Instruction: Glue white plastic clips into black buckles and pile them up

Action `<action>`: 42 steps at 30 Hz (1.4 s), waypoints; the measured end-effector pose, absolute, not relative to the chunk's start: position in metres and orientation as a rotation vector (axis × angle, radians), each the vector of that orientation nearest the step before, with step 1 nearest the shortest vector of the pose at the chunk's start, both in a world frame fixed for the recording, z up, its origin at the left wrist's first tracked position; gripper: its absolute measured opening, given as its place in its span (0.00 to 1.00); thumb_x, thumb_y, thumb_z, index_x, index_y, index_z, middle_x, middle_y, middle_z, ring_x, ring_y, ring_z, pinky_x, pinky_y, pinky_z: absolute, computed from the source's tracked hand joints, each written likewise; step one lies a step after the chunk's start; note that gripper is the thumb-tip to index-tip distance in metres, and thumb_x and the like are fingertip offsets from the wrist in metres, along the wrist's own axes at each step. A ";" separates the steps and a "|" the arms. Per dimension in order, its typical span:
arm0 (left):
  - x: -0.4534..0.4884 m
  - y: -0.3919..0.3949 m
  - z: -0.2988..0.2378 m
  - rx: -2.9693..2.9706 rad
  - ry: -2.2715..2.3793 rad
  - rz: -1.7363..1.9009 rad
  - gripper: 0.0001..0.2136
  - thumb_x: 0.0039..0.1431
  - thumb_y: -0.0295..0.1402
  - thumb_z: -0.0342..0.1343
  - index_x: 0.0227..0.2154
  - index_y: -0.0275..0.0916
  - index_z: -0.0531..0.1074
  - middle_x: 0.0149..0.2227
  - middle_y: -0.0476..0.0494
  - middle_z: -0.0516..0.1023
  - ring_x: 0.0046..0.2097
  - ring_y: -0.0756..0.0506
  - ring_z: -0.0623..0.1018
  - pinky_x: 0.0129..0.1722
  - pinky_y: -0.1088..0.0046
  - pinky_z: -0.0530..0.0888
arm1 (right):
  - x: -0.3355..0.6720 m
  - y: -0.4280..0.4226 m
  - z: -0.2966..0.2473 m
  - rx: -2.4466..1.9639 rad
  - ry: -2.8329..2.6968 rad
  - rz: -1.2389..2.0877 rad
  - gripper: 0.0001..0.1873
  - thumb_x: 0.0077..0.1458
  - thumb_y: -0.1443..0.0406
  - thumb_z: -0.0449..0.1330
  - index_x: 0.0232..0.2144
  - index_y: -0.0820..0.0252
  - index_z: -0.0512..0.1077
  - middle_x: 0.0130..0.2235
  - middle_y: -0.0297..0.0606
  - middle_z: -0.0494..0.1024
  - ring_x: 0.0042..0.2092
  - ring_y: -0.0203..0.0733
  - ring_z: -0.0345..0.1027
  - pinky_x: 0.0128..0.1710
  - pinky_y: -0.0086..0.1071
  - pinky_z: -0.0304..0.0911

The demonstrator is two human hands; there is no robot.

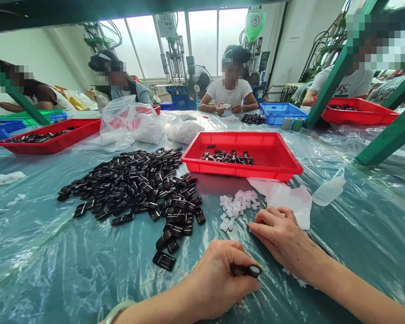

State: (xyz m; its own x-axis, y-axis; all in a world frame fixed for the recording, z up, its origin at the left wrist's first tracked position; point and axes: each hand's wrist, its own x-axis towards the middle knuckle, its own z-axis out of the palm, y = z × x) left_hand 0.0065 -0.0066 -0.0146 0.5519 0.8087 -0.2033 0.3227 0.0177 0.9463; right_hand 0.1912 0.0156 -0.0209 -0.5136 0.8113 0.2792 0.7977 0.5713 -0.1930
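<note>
Between the thumb and bent fingers of my left hand (219,279) is a small black plastic piece (251,270), its pale round end facing right. My right hand (283,238) rests low over the table, fingers curled together and pointing left. Whatever its fingertips may hold is too small to make out. Just beyond them lies a loose heap of small white pieces (238,204). To the left spreads a large pile of glossy black plastic pieces (138,184). One single black piece (164,260) lies at the pile's near end, left of my left hand.
A red tray (273,172) with some black pieces stands ahead. Right of the white heap are a white sheet (290,200) and a translucent bottle (329,191) on its side. Green frame bars (340,67) slant down at right. Several people sit around the plastic-covered table.
</note>
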 end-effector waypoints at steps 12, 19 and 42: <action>0.007 -0.007 -0.014 1.638 1.033 0.500 0.04 0.43 0.27 0.62 0.26 0.37 0.79 0.25 0.49 0.71 0.24 0.52 0.68 0.22 0.80 0.63 | 0.193 0.004 -0.012 -1.161 -2.309 0.303 0.12 0.60 0.70 0.48 0.35 0.58 0.72 0.31 0.38 0.73 0.33 0.37 0.66 0.33 0.29 0.62; 0.007 -0.007 -0.013 1.573 1.026 0.492 0.05 0.44 0.26 0.59 0.26 0.36 0.78 0.24 0.50 0.69 0.20 0.54 0.66 0.19 0.79 0.61 | 0.188 -0.013 -0.002 -1.182 -2.030 0.822 0.08 0.57 0.68 0.54 0.30 0.58 0.72 0.27 0.32 0.73 0.28 0.35 0.67 0.28 0.28 0.61; 0.006 -0.006 -0.012 1.533 0.959 0.488 0.05 0.44 0.23 0.58 0.17 0.32 0.71 0.22 0.52 0.65 0.19 0.56 0.65 0.18 0.81 0.59 | 0.186 -0.022 -0.005 -0.975 -2.208 0.746 0.11 0.57 0.71 0.53 0.34 0.58 0.76 0.27 0.36 0.70 0.28 0.33 0.65 0.26 0.25 0.59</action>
State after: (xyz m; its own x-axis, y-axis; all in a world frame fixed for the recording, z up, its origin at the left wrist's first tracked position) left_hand 0.0057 -0.0056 -0.0117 0.5714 0.7928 -0.2121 0.2951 0.0427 0.9545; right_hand 0.1861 -0.0220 -0.0052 -0.5460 0.7832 0.2975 0.4425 0.5711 -0.6914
